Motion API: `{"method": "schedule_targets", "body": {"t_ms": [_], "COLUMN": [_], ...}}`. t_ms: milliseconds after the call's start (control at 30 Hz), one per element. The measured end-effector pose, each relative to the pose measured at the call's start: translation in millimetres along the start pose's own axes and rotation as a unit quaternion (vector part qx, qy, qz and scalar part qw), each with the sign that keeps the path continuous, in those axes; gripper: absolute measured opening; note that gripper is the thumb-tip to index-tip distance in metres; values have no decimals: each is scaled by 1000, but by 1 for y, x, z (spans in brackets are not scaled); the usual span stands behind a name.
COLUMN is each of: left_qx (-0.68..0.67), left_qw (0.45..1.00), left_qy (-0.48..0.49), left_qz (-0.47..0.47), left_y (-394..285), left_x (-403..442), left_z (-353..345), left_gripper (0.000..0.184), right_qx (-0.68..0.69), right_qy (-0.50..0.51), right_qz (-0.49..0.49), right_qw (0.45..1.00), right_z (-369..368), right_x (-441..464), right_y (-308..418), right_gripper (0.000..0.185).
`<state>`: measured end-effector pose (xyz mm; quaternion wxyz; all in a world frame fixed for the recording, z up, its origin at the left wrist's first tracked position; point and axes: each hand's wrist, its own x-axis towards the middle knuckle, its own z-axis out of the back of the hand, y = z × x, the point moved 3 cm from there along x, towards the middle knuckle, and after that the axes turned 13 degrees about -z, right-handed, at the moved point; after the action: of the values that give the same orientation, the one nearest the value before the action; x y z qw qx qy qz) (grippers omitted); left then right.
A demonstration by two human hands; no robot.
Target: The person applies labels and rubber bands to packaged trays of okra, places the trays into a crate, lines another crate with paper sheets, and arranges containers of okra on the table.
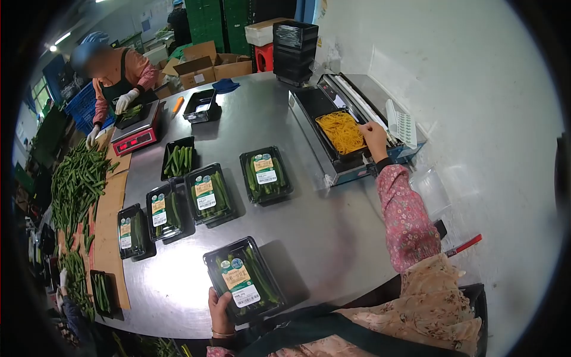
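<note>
My left hand (pixel 220 312) grips the lower left edge of a labelled black tray of green vegetables (pixel 259 271), tilted near the table's front edge. My right hand (pixel 373 138) reaches to the right edge of a black tray of yellow rubber bands (pixel 340 132), its fingers pinched together; whatever is between them is too small to make out. That tray sits on the wrapping machine (pixel 306 107). Several labelled packs of green vegetables, one of them a pack (pixel 266 172) near the middle, stand on the metal table.
A co-worker (pixel 122 77) in white gloves handles a tray on a red scale (pixel 135 140). Loose green vegetables (pixel 77 178) lie at the left. An empty black tray (pixel 201 106), an orange-handled tool (pixel 178 105) and stacked black trays (pixel 294 50) are farther back. A white wall rises at the right.
</note>
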<state>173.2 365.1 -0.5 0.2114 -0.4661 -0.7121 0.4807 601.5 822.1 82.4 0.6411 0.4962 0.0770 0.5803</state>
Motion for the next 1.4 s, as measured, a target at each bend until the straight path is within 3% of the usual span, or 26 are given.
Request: {"method": "schedule_targets", "body": {"t_ms": [100, 167, 300, 433, 667, 800, 967, 1067, 1133, 1167, 1233, 1267, 1400], "left_qx": [0, -4, -9, -2, -17, -14, -15, -4, 33, 50, 93, 109, 114], "left_qw": [1000, 1000, 1000, 999, 998, 999, 998, 998, 995, 991, 980, 968, 912], "left_qy": [0, 0, 15, 33, 55, 51, 52, 60, 85, 115, 173, 225, 391], "left_qz": [-1, -2, -15, -4, 4, 12, 14, 26, 30, 38, 31, 24, 43], "left_y": [-1, -2, -3, -5, -1, -5, -2, -9, -7, -12, -21, -27, -52], "left_x": [3, 2, 4, 6, 9, 11, 15, 17, 27, 31, 39, 47, 51], "left_z": [8, 8, 12, 12, 10, 12, 14, 8, 15, 12, 5, -3, -51], "left_gripper": [30, 31, 30, 31, 32, 31, 28, 28, 29, 28, 27, 33, 66], "right_qx": [221, 400, 393, 209, 390, 360, 406, 433, 451, 461, 403, 376, 373], "right_qy": [103, 173, 172, 43, 127, 101, 255, 340, 384, 405, 480, 511, 590], "right_qz": [-167, -309, -347, -269, -274, -298, -294, -385, -387, -390, -322, -285, -264], "right_qw": [955, 845, 834, 939, 870, 878, 827, 741, 706, 687, 709, 719, 666], "right_z": [2, 14, 27, 28, 30, 45, 45, 38, 29, 25, 21, 17, -27], "right_x": [-6, -15, -32, -25, -40, -51, -100, -160, -191, -203, -222, -233, -279], "right_y": [-1, 6, 14, 1, 10, 32, 57, 73, 86, 97, 129, 142, 171], "right_gripper": [15, 12, 14, 15, 15, 14, 10, 8, 19, 25, 38, 45, 54]}}
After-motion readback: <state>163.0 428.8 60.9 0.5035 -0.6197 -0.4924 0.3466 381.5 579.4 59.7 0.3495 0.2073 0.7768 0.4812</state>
